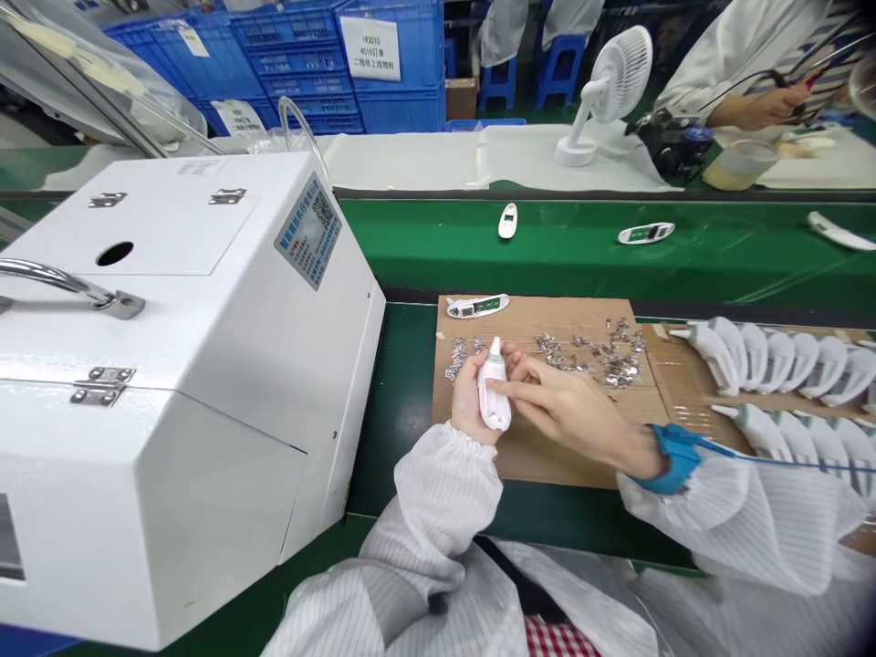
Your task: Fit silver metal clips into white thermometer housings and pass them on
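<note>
Head view, my read: white handheld thermometer (494, 392) sits in the left hand (472, 399). Long axis runs near vertical in frame with a slight lean, narrow probe tip (495, 346) pointing up and away from me, wide end down toward the cuff. Left fingers (460, 399) are curled closed around the glossy plastic body, holding it. Right hand (571, 411) comes in from the right, fingers extended and only partly curled; index fingertip (495, 386) touches the front face. Can't tell if that hand has a real grip.

Blue wrist strap (674, 459) on the right wrist, thin blue cord (773, 459) running off right. White striped sleeves (444, 493) with elastic cuffs.

Under the hands: flat brown cardboard sheet (540, 461) on a dark green tabletop (403, 438). Small crumpled silver metal pieces (616, 360) lie in loose heaps either side of the thermometer. White open shell with green circuit board (477, 306) at the cardboard's far edge. Two rows of white thermometer housings (773, 358) at right, tips facing left.

Left: white boxy machine (171, 383) with chrome handle, metal hinges, round hole.

Farther: two more white units (646, 233) on green belt, co-worker's hand (753, 108), white desk fan (606, 91), blue crates (294, 64).
</note>
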`<state>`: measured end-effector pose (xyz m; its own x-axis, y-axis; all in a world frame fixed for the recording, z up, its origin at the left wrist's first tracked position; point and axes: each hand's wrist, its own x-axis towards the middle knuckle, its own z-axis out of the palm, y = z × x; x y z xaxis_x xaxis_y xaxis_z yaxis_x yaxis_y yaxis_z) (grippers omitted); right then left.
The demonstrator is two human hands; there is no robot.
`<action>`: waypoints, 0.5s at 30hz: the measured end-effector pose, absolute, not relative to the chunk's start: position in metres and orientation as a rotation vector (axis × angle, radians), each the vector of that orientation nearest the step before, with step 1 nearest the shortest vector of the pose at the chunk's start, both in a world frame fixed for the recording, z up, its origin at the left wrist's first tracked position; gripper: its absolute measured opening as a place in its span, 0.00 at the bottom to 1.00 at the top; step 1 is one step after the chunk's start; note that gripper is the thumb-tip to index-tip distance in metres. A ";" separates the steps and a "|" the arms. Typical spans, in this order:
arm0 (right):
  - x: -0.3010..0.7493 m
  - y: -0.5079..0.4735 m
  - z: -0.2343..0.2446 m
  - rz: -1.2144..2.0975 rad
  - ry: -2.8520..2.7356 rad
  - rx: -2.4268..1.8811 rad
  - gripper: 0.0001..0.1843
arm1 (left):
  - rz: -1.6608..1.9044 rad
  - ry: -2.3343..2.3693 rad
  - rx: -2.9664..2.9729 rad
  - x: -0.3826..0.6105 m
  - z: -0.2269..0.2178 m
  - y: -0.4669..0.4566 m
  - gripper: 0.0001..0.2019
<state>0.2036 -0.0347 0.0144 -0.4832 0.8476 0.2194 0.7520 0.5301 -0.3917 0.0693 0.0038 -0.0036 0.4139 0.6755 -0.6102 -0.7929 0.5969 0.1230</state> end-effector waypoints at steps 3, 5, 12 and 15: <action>0.205 -0.011 0.011 0.389 -2.260 -1.528 0.18 | 1.011 0.702 -0.305 0.052 -0.008 0.006 0.13; 0.205 0.012 0.004 0.423 -2.257 -1.731 0.17 | 1.091 0.708 -0.373 0.036 -0.011 0.005 0.14; 0.178 0.056 -0.030 0.512 -2.533 -1.686 0.18 | 1.056 0.715 -0.500 -0.010 -0.018 -0.012 0.11; 0.179 0.047 -0.032 0.541 -2.575 -1.656 0.13 | 1.005 0.645 -0.461 -0.017 -0.018 -0.020 0.11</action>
<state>0.1793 0.0468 -0.0318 -0.4321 0.8878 -0.1587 0.8765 0.3720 -0.3054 -0.0170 -0.0196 -0.0179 0.3797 0.6226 -0.6842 -0.8814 0.4681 -0.0632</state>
